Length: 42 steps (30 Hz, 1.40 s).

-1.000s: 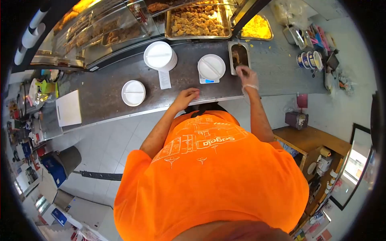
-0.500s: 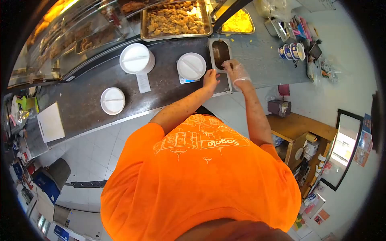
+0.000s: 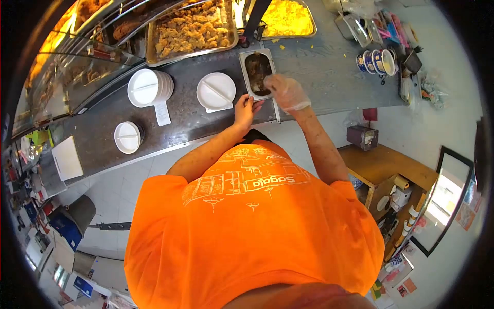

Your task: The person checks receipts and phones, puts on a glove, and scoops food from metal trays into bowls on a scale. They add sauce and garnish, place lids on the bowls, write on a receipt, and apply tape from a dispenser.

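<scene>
My bare left hand (image 3: 246,111) is at the near left corner of a small rectangular metal pan (image 3: 244,67), its fingertips gripping the rim. Dark brown sauce (image 3: 259,72) partly fills that pan. Over the pan's right side is my right hand (image 3: 288,92) in a clear plastic glove, fingers closed together. Whatever they hold is hidden or blurred. Left of the pan, a white divided plate (image 3: 216,91) lies on the counter, close to my left hand.
Behind stand a tray of fried pieces (image 3: 193,31) and a tray of yellow food (image 3: 288,19). Stacked white divided plates (image 3: 144,88), another white plate (image 3: 127,137) and a white board (image 3: 67,158) sit leftward on the counter. Printed cups (image 3: 378,62) are at right.
The view has shifted, so the counter items appear further left. My right hand has turned and lifted slightly at the pan's right side. My left hand has come onto the pan's near corner.
</scene>
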### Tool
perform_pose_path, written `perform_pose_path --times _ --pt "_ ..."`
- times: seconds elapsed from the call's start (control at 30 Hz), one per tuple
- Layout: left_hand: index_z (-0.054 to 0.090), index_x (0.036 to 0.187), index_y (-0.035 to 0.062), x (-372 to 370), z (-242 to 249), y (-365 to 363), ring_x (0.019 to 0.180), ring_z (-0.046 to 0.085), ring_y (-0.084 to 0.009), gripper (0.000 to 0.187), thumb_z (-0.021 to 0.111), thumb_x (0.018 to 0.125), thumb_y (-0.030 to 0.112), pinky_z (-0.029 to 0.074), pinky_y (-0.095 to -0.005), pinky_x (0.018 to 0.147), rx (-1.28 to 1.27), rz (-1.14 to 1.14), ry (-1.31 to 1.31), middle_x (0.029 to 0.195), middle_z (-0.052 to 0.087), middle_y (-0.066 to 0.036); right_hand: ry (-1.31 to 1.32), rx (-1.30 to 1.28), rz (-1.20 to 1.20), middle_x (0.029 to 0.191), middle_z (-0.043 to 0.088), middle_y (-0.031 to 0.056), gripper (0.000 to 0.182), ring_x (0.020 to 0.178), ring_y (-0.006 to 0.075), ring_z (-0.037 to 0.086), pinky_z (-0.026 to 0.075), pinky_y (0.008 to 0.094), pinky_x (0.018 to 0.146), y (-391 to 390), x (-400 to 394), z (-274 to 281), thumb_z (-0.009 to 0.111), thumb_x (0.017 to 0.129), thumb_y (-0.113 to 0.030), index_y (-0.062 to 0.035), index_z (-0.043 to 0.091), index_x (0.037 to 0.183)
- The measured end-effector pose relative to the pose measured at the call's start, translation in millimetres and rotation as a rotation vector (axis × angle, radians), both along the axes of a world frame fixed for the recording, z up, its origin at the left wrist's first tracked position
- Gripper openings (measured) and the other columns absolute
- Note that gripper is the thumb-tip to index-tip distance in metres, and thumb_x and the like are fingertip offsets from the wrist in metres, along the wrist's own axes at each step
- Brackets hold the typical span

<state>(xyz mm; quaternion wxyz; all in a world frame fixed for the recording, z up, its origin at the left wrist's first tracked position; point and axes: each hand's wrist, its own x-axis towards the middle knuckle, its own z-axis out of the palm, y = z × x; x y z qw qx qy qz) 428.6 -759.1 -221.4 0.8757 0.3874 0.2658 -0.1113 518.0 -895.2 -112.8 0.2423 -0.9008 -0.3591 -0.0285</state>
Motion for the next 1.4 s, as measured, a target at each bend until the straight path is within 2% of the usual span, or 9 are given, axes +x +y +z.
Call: perform_pose_path --times 0.17,0.27,0.43,0.57,0.67,0.77,0.83,0.93,1.4 --pt "0.048 0.104 0.0041 4.5 7.6 -2.9 0.095 0.064 -0.0196 0.015 0.042 0.098 0.016 0.05 -0.0262 0.079 0.035 0.009 0.041 0.094 0.058 -0.007 0.184 -0.162 0.133 0.091 0.061 0.01 0.013 0.074 0.0321 0.062 0.052 0.0408 0.063 -13.2 -13.3 -13.6 0.055 0.081 -0.011 -0.0078 0.061 0.092" --pt "0.047 0.105 0.0042 5.2 11.1 -2.0 0.095 0.063 -0.0197 0.016 0.042 0.098 0.017 0.05 -0.0267 0.081 0.063 0.021 0.059 0.096 0.059 -0.007 0.184 0.101 0.057 0.089 0.06 0.0085 0.014 0.076 0.0292 0.063 0.052 0.0389 0.062 -19.1 -1.0 -1.2 0.056 0.078 -0.01 -0.0091 0.061 0.091" --pt "0.048 0.104 0.0044 3.8 3.6 -1.4 0.095 0.063 -0.0199 0.016 0.042 0.098 0.018 0.05 -0.0273 0.082 0.064 0.015 0.045 0.099 0.058 -0.007 0.104 -0.127 0.289 0.09 0.06 0.0053 0.013 0.078 0.0254 0.063 0.053 0.0341 0.063 -22.1 3.3 -12.0 0.056 0.076 -0.009 -0.0087 0.062 0.088" --pt "0.046 0.104 0.0049 2.0 6.1 0.0 0.101 0.06 -0.0223 0.017 0.044 0.098 0.021 0.047 -0.0301 0.089 0.051 0.005 0.021 0.102 0.055 -0.008 0.015 -0.067 0.387 0.092 0.059 0.0038 0.014 0.079 0.0231 0.062 0.053 0.0332 0.064 -30.2 14.2 9.0 0.055 0.076 -0.008 -0.0088 0.062 0.088" --pt "0.045 0.102 0.0052 0.5 7.1 -1.7 0.099 0.061 -0.0229 0.014 0.044 0.097 0.019 0.048 -0.0292 0.088 0.077 -0.012 0.034 0.097 0.054 -0.007 -0.11 -0.166 0.415 0.094 0.058 0.0017 0.014 0.083 0.0206 0.061 0.053 0.0317 0.066 -32.3 18.8 6.3 0.054 0.075 -0.008 -0.0089 0.062 0.087" --pt "0.047 0.1 0.0043 4.2 7.8 -3.6 0.094 0.063 -0.0193 0.014 0.042 0.098 0.017 0.05 -0.0271 0.081 0.123 -0.004 -0.011 0.093 0.059 -0.007 0.077 -0.245 0.372 0.092 0.058 0.0001 0.015 0.085 0.018 0.059 0.053 0.0301 0.068 -32.3 14.0 -4.5 0.055 0.075 -0.008 -0.0091 0.061 0.088" --pt "0.047 0.1 0.0044 1.8 7.3 -4.7 0.092 0.064 -0.0192 0.014 0.042 0.098 0.017 0.05 -0.0262 0.08 0.09 0.022 -0.003 0.092 0.059 -0.007 -0.104 -0.155 0.518 0.092 0.058 -0.0002 0.017 0.085 0.0173 0.059 0.053 0.0297 0.068 -33.1 13.1 1.4 0.055 0.075 -0.009 -0.0096 0.06 0.091" --pt "0.046 0.1 0.0045 0.3 7.8 -3.4 0.092 0.064 -0.0192 0.013 0.042 0.098 0.017 0.05 -0.0257 0.079 0.125 -0.014 -0.011 0.092 0.059 -0.007 -0.053 -0.203 0.362 0.091 0.059 -0.0001 0.018 0.084 0.0171 0.059 0.053 0.0299 0.067 -32.3 16.0 17.6 0.055 0.075 -0.009 -0.0097 0.059 0.093" --pt "0.046 0.101 0.0049 -4.8 8.3 -0.6 0.096 0.063 -0.0189 0.014 0.041 0.098 0.017 0.05 -0.0257 0.081 0.116 -0.046 -0.033 0.095 0.059 -0.006 -0.041 -0.098 0.319 0.086 0.057 0.0036 0.011 0.074 0.0223 0.06 0.052 0.0321 0.062 -36.9 5.4 -20.5 0.055 0.077 -0.009 -0.0093 0.058 0.088"
